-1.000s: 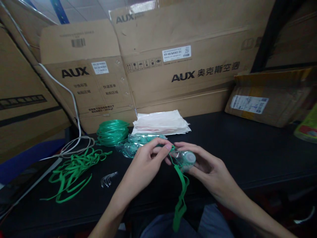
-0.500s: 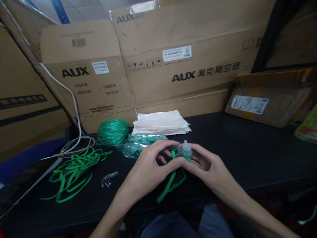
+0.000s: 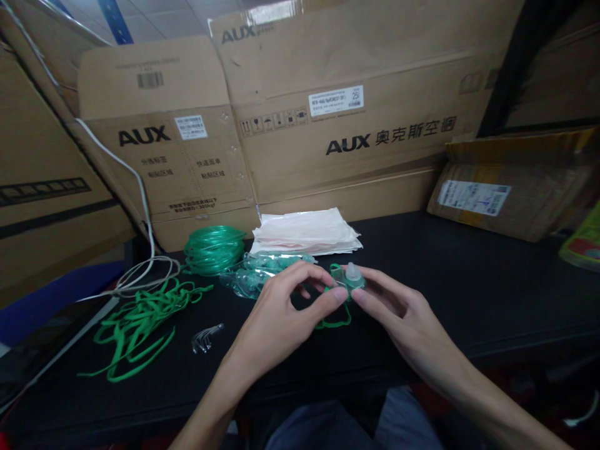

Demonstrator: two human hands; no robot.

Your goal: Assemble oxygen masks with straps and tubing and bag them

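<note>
A small clear-green oxygen mask (image 3: 355, 282) with a whitish connector on top is held up in front of me, above the table. My right hand (image 3: 398, 303) grips it from the right, the thumb in front and the fingers largely hidden behind. My left hand (image 3: 293, 300) pinches the green elastic strap (image 3: 338, 324) at the mask's left side, thumb and index finger close together. Part of the strap loops below the fingertips and a short piece stands above them. Just behind my left hand lie several bagged clear-green masks (image 3: 253, 275).
Loose green straps (image 3: 135, 325) lie in a tangle on the black table (image 3: 450, 294), left of some thin metal strips (image 3: 206, 338). Farther back are coiled green tubing (image 3: 214, 250), stacked white sheets (image 3: 307, 231) and a white cable (image 3: 140, 181). Cardboard boxes (image 3: 375, 169) wall the back.
The strap's hanging end has been drawn up, leaving a shorter loop under my fingers. My left fingertips have shifted slightly, and my right thumb has moved right, apart from the left thumb.
</note>
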